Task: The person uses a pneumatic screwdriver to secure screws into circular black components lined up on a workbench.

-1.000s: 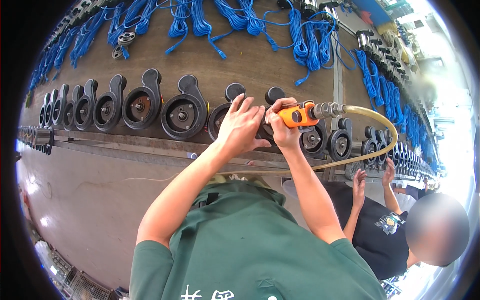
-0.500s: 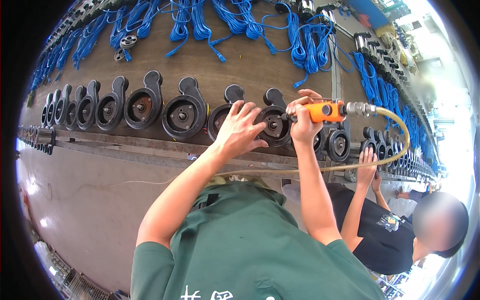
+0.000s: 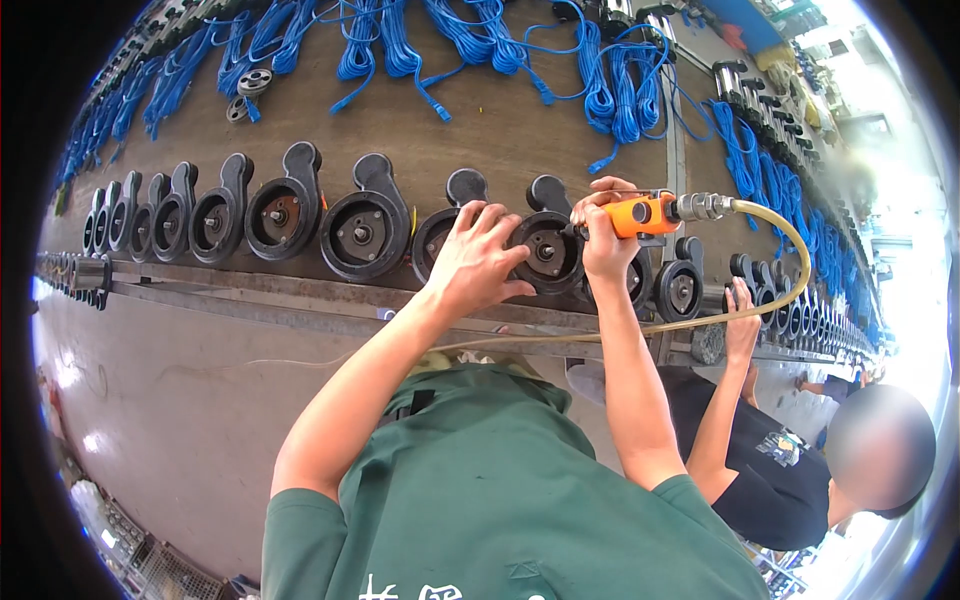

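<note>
My right hand (image 3: 606,240) grips an orange air screwdriver (image 3: 638,215), held sideways with its tip pointing left at a round black housing (image 3: 547,252). Whether the tip touches a screw there is hidden by my fingers. A yellowish hose (image 3: 795,240) runs from a metal coupling at the tool's back end. My left hand (image 3: 473,257), fingers spread and bent, rests over the neighbouring black housing (image 3: 432,240) and reaches the left rim of the one at the tool tip. Each housing has a short rounded arm on top and a shaft in its middle.
More black housings (image 3: 365,235) stand in a row along the bench edge (image 3: 250,285). Coiled blue cables (image 3: 480,35) hang and lie across the far side. Two small metal wheels (image 3: 254,83) lie at the far left. A co-worker in a black shirt (image 3: 760,465) stands close on my right.
The tool's back end has shifted slightly left with its hose; my left hand has barely moved. The co-worker's hand has lifted off a housing at the right.
</note>
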Demonstrator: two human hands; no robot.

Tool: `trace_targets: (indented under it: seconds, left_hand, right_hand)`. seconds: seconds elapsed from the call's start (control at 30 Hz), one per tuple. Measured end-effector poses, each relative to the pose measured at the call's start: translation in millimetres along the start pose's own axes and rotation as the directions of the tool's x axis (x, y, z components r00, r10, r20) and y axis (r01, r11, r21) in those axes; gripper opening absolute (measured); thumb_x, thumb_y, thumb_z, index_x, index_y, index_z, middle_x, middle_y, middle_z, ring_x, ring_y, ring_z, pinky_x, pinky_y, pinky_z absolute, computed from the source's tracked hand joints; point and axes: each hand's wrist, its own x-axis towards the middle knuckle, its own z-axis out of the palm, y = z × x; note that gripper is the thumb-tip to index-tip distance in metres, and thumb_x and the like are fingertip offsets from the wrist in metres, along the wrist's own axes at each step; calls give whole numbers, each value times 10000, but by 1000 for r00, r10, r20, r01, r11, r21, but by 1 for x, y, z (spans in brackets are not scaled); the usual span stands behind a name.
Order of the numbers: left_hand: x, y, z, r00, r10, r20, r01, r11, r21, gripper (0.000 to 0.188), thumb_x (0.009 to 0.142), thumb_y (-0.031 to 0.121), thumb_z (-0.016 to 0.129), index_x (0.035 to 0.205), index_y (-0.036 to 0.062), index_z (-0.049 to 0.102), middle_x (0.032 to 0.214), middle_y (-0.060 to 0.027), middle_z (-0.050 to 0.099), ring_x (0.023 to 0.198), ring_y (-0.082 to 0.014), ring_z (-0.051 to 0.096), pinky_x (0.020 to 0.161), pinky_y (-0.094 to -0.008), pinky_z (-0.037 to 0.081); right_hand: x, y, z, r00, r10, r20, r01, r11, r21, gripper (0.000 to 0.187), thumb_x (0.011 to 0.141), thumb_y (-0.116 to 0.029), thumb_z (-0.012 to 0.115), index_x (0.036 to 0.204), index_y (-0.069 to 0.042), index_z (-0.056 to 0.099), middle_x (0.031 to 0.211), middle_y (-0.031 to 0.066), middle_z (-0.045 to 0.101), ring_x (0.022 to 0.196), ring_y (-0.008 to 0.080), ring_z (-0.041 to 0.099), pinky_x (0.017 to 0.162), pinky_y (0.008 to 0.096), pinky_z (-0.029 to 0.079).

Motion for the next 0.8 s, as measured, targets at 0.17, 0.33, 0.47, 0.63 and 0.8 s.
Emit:
trace_targets:
  seconds: [0.17,0.33,0.47,0.63,0.8]
  left_hand:
    - [-2,0,0,1000,-9,13,9,1000,0,424,625,413,831,911,115,733,1186,-131,597,1203,-310,481,1071,-500,331]
    - [1,1,2,1000,2,16,-2,1000,22,425,645,434,819,913,116,734,1191,-138,595,1208,-322,478,1074,-501,325]
    - [3,2,1,1000,14,0,-14,999,42,433,669,469,800,921,122,737,1195,-148,596,1220,-340,471,1080,-499,319]
    - [4,1,-1,999,-6,38,4,998,61,446,663,470,806,954,138,742,1199,-160,596,1225,-344,471,1081,-496,318]
    - [3,3,-2,999,-7,45,5,999,41,472,632,447,831,985,146,744,1206,-164,602,1219,-343,481,1076,-497,324]
  right_hand:
    - [-3,11,-4,992,56,110,-62,997,48,179,855,1,534,1031,-17,506,757,56,541,667,139,549,661,296,489]
    - [-3,17,-3,997,44,57,-50,991,124,267,831,37,610,1068,-7,497,845,46,591,705,94,588,652,225,504]
    - [4,3,-4,998,0,62,0,1000,-11,294,823,34,585,1099,22,484,816,49,576,686,107,577,648,241,504]
    - [-23,-25,-2,1000,17,3,-17,999,40,237,821,-10,505,1051,45,489,753,67,522,608,135,518,618,303,486]
    - [-47,-15,-19,999,47,19,-48,997,61,263,852,-9,522,1109,29,482,794,52,574,681,120,564,672,267,485]
